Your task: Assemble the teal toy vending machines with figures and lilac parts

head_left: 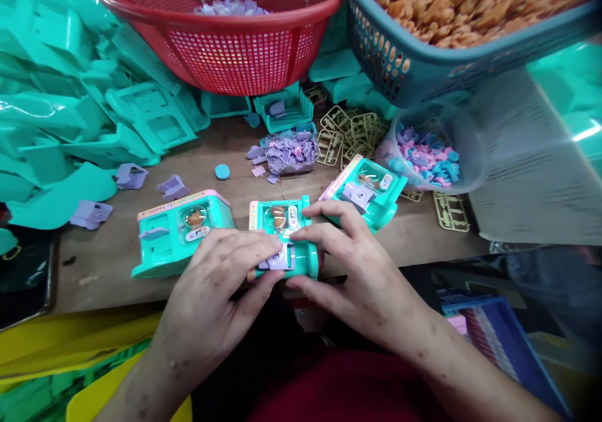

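Near the table's front edge lies a teal toy machine [305,259] with a clear dome over a brown figure and a pink-yellow printed strip. My left hand [211,290] grips its left side, fingertips and thumb at the small purple part [281,259] on its front. From the right, my right hand [360,265] holds the same toy, its fingers along the upper edge and the thumb at the lower edge. A similar toy machine [164,221] rests left of my left hand, its purple flap tilted. Another toy machine [376,190] with a purple piece lies beyond my right hand.
A red basket [235,52] and a blue-grey basket [433,55] of brown figures stand behind. Teal shells [145,115] heap at left. Loose purple pieces [291,152], cream frames [350,133] and a clear tub [470,158] lie between. Cardboard [531,158] borders the right.
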Action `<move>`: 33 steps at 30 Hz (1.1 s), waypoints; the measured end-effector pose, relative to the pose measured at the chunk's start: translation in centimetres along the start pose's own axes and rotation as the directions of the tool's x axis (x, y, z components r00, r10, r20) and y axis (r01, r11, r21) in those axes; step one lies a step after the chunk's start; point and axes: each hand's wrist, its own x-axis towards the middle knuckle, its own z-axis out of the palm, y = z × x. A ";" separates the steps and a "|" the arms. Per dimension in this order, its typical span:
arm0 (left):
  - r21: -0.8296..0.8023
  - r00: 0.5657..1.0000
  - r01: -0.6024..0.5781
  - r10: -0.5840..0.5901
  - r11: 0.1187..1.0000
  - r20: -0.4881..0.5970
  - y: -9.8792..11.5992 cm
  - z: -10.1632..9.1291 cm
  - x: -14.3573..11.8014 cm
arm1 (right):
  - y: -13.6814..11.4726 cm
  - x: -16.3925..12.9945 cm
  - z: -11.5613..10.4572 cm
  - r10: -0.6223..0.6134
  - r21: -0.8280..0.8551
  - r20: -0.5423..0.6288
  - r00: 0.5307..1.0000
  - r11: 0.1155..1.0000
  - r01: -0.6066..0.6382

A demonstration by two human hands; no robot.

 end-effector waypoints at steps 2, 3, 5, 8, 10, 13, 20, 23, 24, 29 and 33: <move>0.001 1.000 -0.028 0.028 1.000 -0.003 -0.2 -0.1 -0.1 | -0.1 -0.2 0.1 -0.003 -0.016 -0.013 1.000 1.000 0.003; 0.009 0.999 -0.041 0.041 0.999 0.009 -0.3 -0.2 -0.1 | -0.1 -0.2 0.1 -0.017 -0.020 -0.021 1.000 1.000 0.016; 0.042 0.996 -0.072 0.070 0.996 0.048 -0.2 -0.6 -0.1 | -0.3 -0.2 0.1 -0.044 -0.018 -0.025 0.999 0.999 0.044; 0.109 0.990 -0.117 0.107 0.987 0.093 0.3 -1.3 0.2 | -0.2 -0.1 0.1 -0.065 -0.010 -0.032 0.997 0.998 0.064; 0.141 0.989 -0.129 0.118 0.982 0.084 0.9 -1.5 0.4 | -0.1 0.0 0.2 -0.053 -0.006 -0.038 0.998 0.999 0.053; 0.151 0.997 -0.075 0.070 0.986 0.040 1.8 -0.9 0.6 | 0.2 0.1 0.3 -0.029 0.010 -0.042 0.999 1.000 0.029; -0.120 0.937 0.298 -0.314 0.947 -0.152 2.6 1.9 0.6 | -0.3 -0.3 0.6 0.013 0.007 0.010 1.000 1.000 -0.013; -0.201 0.927 0.348 -0.368 0.915 -0.072 2.7 2.3 0.7 | -0.4 -0.4 0.8 0.017 0.019 0.008 1.000 1.000 -0.017; -0.221 0.923 0.364 -0.382 0.905 -0.044 2.7 2.4 0.8 | -0.3 -0.4 0.8 0.020 0.026 0.008 1.000 0.999 -0.020; -0.329 0.909 0.384 -0.416 0.863 -0.029 2.6 2.7 0.7 | -0.4 -0.2 1.0 0.020 0.056 -0.002 1.000 0.998 -0.020; -0.437 0.918 0.351 -0.397 0.828 -0.014 2.2 2.8 0.3 | -0.8 -0.2 1.2 0.029 0.050 -0.018 0.999 0.998 -0.028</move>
